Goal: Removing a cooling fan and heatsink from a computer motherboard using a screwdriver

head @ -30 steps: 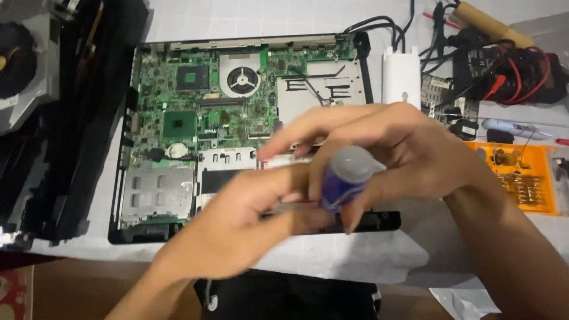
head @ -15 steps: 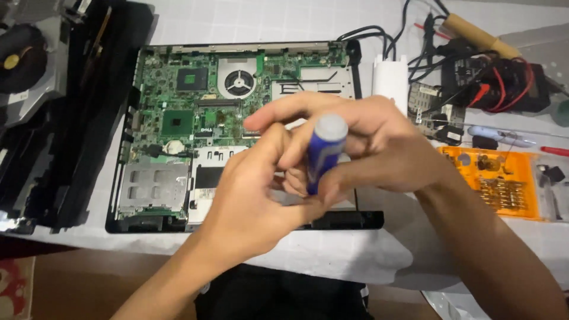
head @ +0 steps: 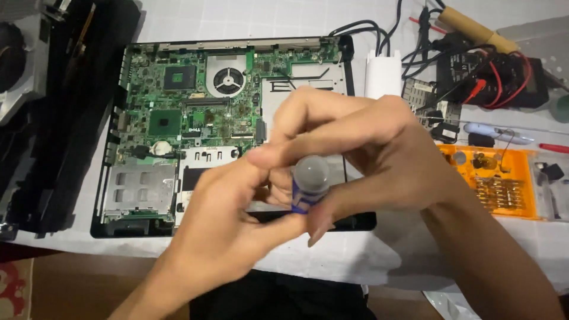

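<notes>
Both hands meet above the front edge of an opened laptop base [head: 118, 225] with its green circuit board [head: 178, 112] and round fan [head: 229, 79] exposed. My right hand [head: 373, 154] wraps a small blue tube with a pale grey rounded cap [head: 310, 178], its end pointing toward the camera. My left hand [head: 237, 219] comes up from below, its thumb and fingers pinching at the same tube beside the cap. The tube's lower part is hidden by the fingers.
A black laptop cover [head: 53, 118] lies to the left. To the right sit an orange screwdriver-bit case [head: 498, 178], a white adapter [head: 383, 74], tangled black and red cables [head: 474, 71], and a wooden-handled tool [head: 474, 29]. The white table edge [head: 355, 261] runs along the front.
The hands stay joined on the tube; the tube has tipped so its grey cap now faces the camera, and the fingers have shifted around it.
</notes>
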